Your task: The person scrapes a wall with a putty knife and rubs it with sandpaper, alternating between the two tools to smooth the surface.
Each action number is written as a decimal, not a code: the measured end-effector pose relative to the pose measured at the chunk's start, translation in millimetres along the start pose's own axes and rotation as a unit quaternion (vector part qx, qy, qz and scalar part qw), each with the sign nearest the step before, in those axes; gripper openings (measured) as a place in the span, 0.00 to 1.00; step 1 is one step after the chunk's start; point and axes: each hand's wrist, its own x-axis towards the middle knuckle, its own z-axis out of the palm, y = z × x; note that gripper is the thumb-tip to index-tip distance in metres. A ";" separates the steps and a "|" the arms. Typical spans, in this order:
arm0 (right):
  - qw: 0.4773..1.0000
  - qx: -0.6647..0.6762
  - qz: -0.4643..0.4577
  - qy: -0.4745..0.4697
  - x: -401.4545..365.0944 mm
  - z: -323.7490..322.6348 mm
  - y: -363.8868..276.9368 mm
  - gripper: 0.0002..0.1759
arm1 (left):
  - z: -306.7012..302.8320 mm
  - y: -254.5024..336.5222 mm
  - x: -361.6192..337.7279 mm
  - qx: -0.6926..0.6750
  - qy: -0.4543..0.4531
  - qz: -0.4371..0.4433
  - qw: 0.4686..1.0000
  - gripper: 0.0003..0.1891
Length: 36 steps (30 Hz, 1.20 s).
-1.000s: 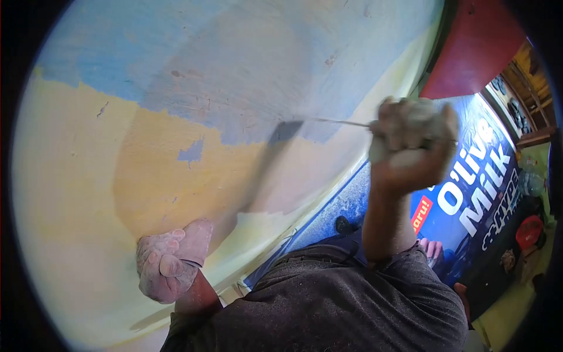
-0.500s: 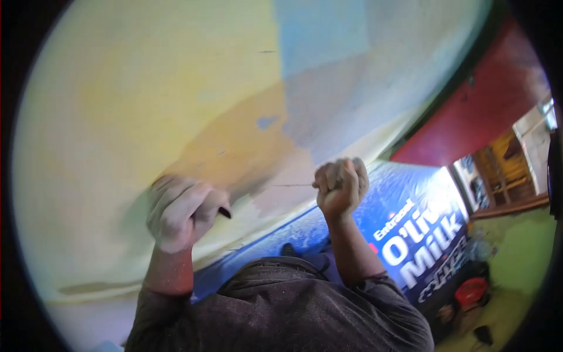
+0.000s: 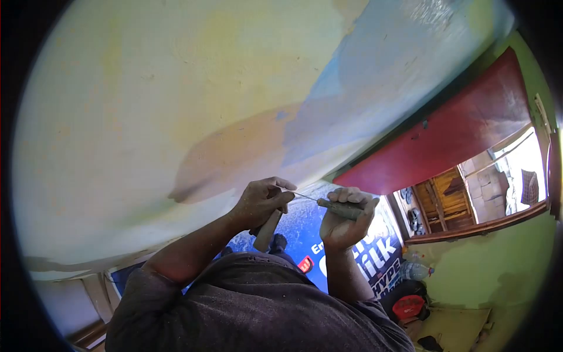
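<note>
My right hand point(image 3: 346, 226) is closed around the worn grey-green handle of a putty knife point(image 3: 341, 209). Its thin metal blade, seen almost edge-on, points left toward the fingers of my left hand point(image 3: 267, 202). That hand is closed too, and the pale handle of a scraper point(image 3: 268, 232) sticks out below it. The scraper's blade is hidden by my fingers. Both hands are in front of my chest, close together and apart from the wall point(image 3: 176, 105), which has yellow, blue and whitish patches.
A blue printed banner point(image 3: 375, 261) lies below me, dusty in places. To the right hangs a dark red panel point(image 3: 446, 129), above a wood-framed opening point(image 3: 475, 234). Plastic bottles point(image 3: 415, 270) and a red object point(image 3: 409, 307) are at lower right beside a green wall point(image 3: 487, 264).
My left hand has come away from the wall and moved right, near my right hand. The right hand has turned, showing the putty knife's handle. My view has shifted toward the right.
</note>
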 end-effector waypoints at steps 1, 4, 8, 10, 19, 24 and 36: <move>0.999 0.011 0.003 -0.045 -2.7 -13.3 1.5 0.24 | 2.7 10.3 -3.8 -0.033 0.012 -0.012 0.999 0.12; 0.975 -0.136 0.161 -0.071 -17.1 -44.7 -28.3 0.23 | 1.7 1.3 -2.8 -0.044 0.013 0.054 0.997 0.11; 0.842 -0.372 0.320 -0.225 -6.6 -77.4 -68.4 0.15 | 12.0 25.3 -0.4 0.091 0.040 0.095 0.990 0.12; 0.820 -0.406 0.310 -0.260 -8.0 -73.5 -65.6 0.17 | 13.4 33.4 -1.0 0.140 0.055 0.076 0.986 0.15; 0.889 -0.359 0.121 -0.258 23.9 -34.7 -32.2 0.24 | 41.5 39.9 -13.3 0.428 0.154 0.295 0.840 0.51; 0.889 -0.338 0.118 -0.286 48.2 -38.2 -8.4 0.24 | 39.0 43.9 -2.4 0.518 0.174 0.276 0.791 0.51; 0.791 -0.411 -0.120 -0.437 72.2 -50.9 20.2 0.31 | 39.3 52.6 9.7 0.586 0.185 0.165 0.771 0.52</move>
